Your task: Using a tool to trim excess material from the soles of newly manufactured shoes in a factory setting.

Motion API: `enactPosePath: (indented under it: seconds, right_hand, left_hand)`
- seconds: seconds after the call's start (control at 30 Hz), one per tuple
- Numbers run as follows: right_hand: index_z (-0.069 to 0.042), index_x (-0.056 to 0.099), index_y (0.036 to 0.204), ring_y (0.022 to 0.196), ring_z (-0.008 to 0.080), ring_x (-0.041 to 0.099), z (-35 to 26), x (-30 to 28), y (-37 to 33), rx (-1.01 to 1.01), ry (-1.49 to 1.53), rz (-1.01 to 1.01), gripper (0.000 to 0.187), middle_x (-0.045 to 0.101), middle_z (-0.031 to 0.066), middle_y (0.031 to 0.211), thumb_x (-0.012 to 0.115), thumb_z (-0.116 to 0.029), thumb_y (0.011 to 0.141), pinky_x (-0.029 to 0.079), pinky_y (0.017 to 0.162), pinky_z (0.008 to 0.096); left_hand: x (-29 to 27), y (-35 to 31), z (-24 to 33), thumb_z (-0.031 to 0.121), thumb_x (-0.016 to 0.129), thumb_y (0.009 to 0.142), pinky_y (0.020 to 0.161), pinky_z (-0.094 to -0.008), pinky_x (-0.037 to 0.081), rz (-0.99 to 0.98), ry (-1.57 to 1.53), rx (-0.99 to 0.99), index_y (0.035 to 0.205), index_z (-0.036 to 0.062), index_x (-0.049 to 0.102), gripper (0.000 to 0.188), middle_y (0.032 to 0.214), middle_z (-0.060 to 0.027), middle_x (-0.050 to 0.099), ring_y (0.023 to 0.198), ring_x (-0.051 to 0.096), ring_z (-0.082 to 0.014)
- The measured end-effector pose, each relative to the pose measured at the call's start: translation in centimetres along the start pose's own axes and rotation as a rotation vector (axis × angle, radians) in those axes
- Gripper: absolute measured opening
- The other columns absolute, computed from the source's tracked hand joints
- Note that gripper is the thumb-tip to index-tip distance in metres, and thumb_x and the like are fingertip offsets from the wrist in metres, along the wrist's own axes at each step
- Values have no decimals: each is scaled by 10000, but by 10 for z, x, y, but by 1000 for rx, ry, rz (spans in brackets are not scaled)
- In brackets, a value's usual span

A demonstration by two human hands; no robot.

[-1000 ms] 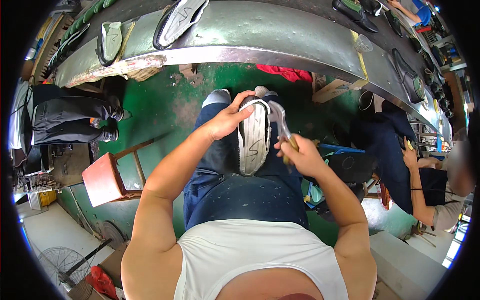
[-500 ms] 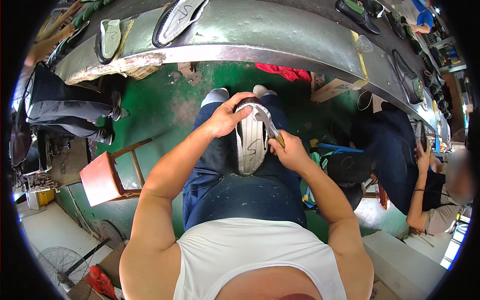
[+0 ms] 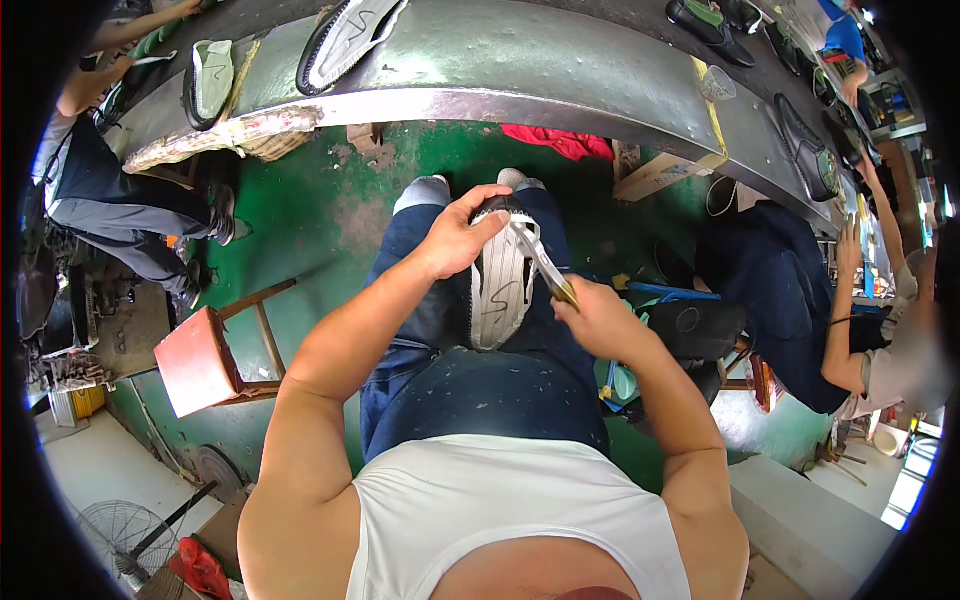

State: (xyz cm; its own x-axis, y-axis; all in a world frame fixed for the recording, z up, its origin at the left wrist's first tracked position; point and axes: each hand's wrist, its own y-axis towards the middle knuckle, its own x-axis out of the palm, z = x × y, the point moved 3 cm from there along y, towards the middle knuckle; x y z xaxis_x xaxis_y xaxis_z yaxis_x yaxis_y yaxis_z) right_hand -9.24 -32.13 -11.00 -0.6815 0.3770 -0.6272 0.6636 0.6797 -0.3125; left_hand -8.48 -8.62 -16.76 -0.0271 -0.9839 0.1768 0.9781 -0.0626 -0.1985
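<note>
A shoe upper on its last (image 3: pixel 500 300) lies sole side up between my thighs, its pale underside marked with a dark scrawl and its toe pointing away. My left hand (image 3: pixel 458 238) is closed round the toe end, thumb on the underside and fingers over the dark tip. My right hand (image 3: pixel 600 318) grips the yellowish handle of metal pincers (image 3: pixel 545 268). Their silver head touches or nearly touches the shoe's right edge near the toe; whether the jaws hold the edge is too small to tell.
A metal-topped bench (image 3: pixel 520 60) runs across the far side, with several shoes on it, among them a pale-soled shoe (image 3: pixel 350 45). A red-topped stool (image 3: pixel 198 362) stands left. One person (image 3: pixel 870 340) sits at right; another stands at left. A fan (image 3: pixel 125 540) is lower left.
My right hand and the pincers have shifted slightly right and toward me; the left hand keeps its hold. The person at right has raised an arm toward the bench; the person at left has moved.
</note>
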Motion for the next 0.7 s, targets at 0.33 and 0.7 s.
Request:
enactPosePath:
  seconds: [0.33, 0.7]
  right_hand:
    - [-2, 589, 954, 665, 145, 612, 7, -16, 43, 80, 268, 120, 340, 654, 67, 755, 477, -307, 1055, 495, 648, 314]
    - [0, 512, 1169, 839, 129, 588, 75, 90, 69, -127, 710, 560, 438, 619, 66, 947, 393, -411, 1077, 471, 727, 280]
  left_hand:
    - [-2, 14, -2, 38, 635, 934, 945, -293, 492, -139, 121, 11, 1393, 58, 520, 473, 1172, -75, 653, 1043, 604, -131]
    - [-20, 54, -58, 203, 658, 944, 452, -220, 397, -142, -43, -414, 1448, 173, 490, 532, 1072, -23, 681, 735, 632, -80]
